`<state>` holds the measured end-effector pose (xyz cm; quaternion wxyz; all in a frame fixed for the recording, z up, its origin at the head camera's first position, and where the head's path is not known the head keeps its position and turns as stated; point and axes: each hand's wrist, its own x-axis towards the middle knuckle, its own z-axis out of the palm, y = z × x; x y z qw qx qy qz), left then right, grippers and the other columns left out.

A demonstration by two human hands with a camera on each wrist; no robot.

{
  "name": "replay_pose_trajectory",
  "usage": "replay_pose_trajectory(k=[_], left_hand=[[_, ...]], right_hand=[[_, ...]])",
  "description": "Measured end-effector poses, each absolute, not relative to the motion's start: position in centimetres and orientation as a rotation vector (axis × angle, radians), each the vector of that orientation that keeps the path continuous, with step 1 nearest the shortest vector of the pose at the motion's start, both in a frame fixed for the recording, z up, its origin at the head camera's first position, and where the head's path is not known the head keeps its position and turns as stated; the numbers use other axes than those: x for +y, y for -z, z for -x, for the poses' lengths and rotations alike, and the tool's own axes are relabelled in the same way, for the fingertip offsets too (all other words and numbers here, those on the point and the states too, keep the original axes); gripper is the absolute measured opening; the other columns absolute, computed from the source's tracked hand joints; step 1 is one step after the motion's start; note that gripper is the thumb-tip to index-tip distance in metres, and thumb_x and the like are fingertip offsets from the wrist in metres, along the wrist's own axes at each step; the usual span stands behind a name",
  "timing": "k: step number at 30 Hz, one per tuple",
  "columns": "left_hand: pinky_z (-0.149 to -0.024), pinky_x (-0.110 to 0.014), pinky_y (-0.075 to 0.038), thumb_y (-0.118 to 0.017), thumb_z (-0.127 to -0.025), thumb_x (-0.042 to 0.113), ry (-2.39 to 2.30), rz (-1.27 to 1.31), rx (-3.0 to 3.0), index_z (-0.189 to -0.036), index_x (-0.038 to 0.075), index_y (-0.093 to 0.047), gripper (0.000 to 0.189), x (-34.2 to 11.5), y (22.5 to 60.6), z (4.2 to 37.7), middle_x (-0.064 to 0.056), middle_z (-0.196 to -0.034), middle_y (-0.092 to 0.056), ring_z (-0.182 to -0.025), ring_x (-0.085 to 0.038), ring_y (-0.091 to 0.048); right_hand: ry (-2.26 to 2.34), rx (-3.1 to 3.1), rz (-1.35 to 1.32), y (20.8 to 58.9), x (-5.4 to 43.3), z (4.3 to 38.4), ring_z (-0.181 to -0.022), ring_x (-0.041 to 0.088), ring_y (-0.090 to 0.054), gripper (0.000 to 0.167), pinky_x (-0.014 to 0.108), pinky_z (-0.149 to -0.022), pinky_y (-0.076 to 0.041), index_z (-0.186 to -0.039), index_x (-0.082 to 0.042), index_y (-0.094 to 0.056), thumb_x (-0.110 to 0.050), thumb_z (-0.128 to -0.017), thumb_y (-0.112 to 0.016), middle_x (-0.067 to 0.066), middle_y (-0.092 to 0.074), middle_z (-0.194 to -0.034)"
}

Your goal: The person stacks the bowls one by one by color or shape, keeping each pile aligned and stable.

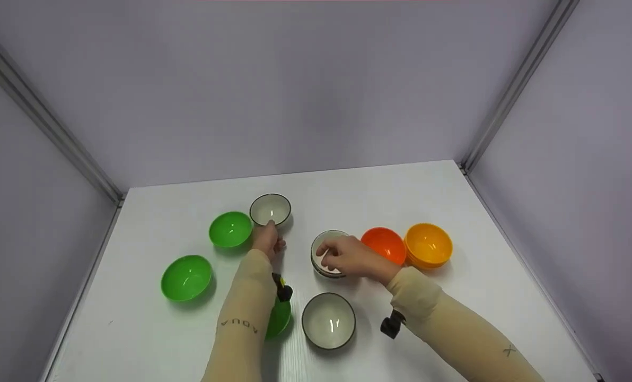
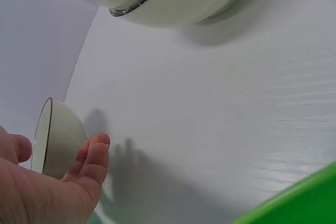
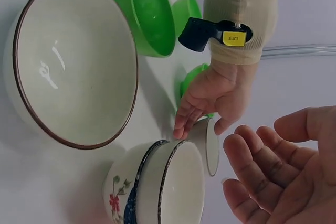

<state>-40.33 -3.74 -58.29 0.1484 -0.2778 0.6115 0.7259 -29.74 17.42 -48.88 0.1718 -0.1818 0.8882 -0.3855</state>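
My left hand [image 1: 266,240] reaches to the near rim of a white bowl [image 1: 270,204] with a dark edge at the back. In the left wrist view, the thumb and fingers are spread apart beside that bowl [image 2: 62,137]. Over a stack of white bowls [image 1: 328,237], my right hand [image 1: 348,257] hovers with loosely bent fingers and nothing between them. Red flowers decorate the outside of the stack [image 3: 173,187] in the right wrist view. Just left of my left hand sits a green bowl [image 1: 231,229].
Nearer the front is a single white bowl [image 1: 328,321], beside a green bowl [image 1: 279,320] partly hidden by the left sleeve. Another green bowl [image 1: 186,278] stands at left. An orange-red bowl [image 1: 384,244] and stacked yellow bowls [image 1: 429,244] stand at right. Grey walls [image 1: 316,95] border the white table [image 1: 130,329].
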Motion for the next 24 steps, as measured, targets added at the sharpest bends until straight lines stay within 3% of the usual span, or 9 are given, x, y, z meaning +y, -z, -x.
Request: replay_pose_trajectory(k=[5, 8, 13, 18, 24], left_hand=[[-0.081, -0.041, -0.052, -0.034, -0.103, 0.034, -2.074, 0.828, 1.696, -0.131, -0.004, -0.041, 0.048, -4.8, 58.9, 39.7, -0.019, -0.104, -0.055, -0.073, -0.022, -0.059], [-0.08, -0.04, -0.051, -0.032, -0.104, 0.037, -2.076, 0.849, 1.678, -0.137, -0.002, -0.037, 0.051, -5.5, 59.2, 39.4, -0.022, -0.114, -0.056, -0.077, -0.024, -0.061], [-0.073, -0.037, -0.049, -0.033, -0.104, 0.03, -2.12, 0.858, 1.639, -0.141, -0.001, -0.032, 0.048, -6.3, 59.3, 39.0, -0.025, -0.117, -0.054, -0.073, -0.022, -0.059], [-0.086, -0.04, -0.051, -0.033, -0.102, 0.017, -2.131, 0.831, 1.625, -0.143, -0.001, -0.03, 0.045, -6.5, 58.8, 38.6, -0.027, -0.122, -0.055, -0.086, -0.028, -0.064], [-0.094, -0.044, -0.049, -0.032, -0.098, 0.008, -2.042, 0.79, 1.685, -0.143, -0.004, -0.031, 0.047, -7.1, 58.7, 37.6, -0.029, -0.121, -0.058, -0.095, -0.032, -0.065]], right_hand=[[0.969, 2.562, 0.512, 49.1, 16.3, 30.9, -0.074, 0.011, -0.061, 0.029, 0.025, -0.062, -0.049, -0.11, -0.005, -0.067, -0.007, -0.085, -0.053, -0.001, -0.066, -0.084], [0.922, 2.584, 0.491, 49.1, 15.7, 31.6, -0.074, 0.012, -0.061, 0.032, 0.026, -0.063, -0.049, -0.112, -0.006, -0.067, -0.008, -0.085, -0.052, 0.001, -0.067, -0.086], [0.87, 2.667, 0.464, 49.2, 14.4, 32.7, -0.086, 0.014, -0.06, 0.034, 0.03, -0.076, -0.051, -0.117, -0.008, -0.066, -0.012, -0.088, -0.05, 0.001, -0.067, -0.097], [0.888, 2.751, 0.453, 50.2, 12.9, 33.8, -0.101, 0.017, -0.059, 0.038, 0.033, -0.091, -0.049, -0.124, -0.006, -0.062, -0.013, -0.089, -0.049, 0.004, -0.065, -0.111], [0.899, 2.778, 0.356, 51.9, 12.1, 35.1, -0.106, 0.021, -0.059, 0.041, 0.037, -0.092, -0.049, -0.129, -0.004, -0.056, -0.015, -0.09, -0.05, 0.008, -0.064, -0.116]])
